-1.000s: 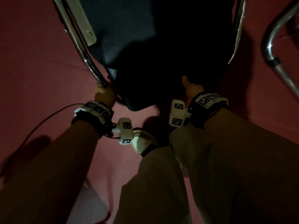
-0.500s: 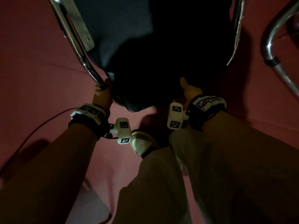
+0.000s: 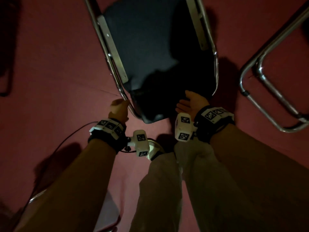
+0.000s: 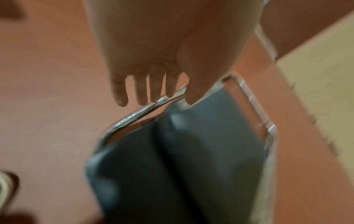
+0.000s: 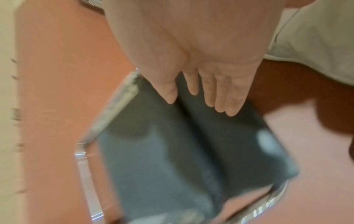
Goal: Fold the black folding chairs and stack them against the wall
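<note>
Left hand (image 3: pixel 118 109) grip closed round chrome frame tube (image 3: pixel 124 96) of black folding chair (image 3: pixel 150 47); right hand (image 3: pixel 192 104) open, fingers straight beside seat.

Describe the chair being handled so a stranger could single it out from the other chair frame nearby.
On the reddish floor, look straight ahead of the person's two wrists. The black folding chair there has a dark padded panel between chrome side tubes, with the left hand on its left tube and the right hand open at the pad's near edge. The neighbouring frame to the right shows only bare chrome tubing and is untouched.

Shiny chrome frame (image 3: pixel 115 67), matt black seat (image 3: pixel 150 44)
</note>
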{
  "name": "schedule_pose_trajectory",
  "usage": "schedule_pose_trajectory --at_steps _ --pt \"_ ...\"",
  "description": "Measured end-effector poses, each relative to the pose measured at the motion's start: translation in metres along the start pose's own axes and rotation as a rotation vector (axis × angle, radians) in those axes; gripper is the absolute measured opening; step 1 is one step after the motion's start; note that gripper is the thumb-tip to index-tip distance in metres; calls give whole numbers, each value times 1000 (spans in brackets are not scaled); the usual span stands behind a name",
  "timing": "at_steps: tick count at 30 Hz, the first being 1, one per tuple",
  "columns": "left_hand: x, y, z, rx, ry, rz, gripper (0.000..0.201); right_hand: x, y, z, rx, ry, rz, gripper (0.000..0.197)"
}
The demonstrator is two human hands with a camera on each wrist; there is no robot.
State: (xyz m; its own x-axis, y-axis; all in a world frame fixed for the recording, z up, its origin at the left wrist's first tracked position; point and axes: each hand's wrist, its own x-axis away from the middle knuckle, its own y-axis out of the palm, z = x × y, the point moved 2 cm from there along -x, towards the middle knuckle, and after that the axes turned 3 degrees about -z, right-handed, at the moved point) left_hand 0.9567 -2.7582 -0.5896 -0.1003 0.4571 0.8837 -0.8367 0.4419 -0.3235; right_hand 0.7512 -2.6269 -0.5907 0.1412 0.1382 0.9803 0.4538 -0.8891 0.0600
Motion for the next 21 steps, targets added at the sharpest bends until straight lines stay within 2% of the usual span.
schedule_pose_trajectory --at_steps 2,5,10,13,15,17,21 --pt "29 -7 24 45 13 20 23 34 10 -22 -31 3 -14 47" --pt "93 -27 66 116 65 49 37 105 27 -60 -28 -50 -92 46" --pt "215 -73 124 329 100 95 21 230 47 -111 26 -94 -216 46" --pt "291 -107 152 434 147 143 27 304 62 -138 55 -119 -286 51" --pt "344 -132 169 514 191 178 38 352 72 -153 55 -120 -346 41" --pt "393 -154 184 589 228 225 38 400 86 -167 88 -105 -399 25" --pt "486 -203 214 734 330 289 17 504 127 -184 134 -138 -479 48"
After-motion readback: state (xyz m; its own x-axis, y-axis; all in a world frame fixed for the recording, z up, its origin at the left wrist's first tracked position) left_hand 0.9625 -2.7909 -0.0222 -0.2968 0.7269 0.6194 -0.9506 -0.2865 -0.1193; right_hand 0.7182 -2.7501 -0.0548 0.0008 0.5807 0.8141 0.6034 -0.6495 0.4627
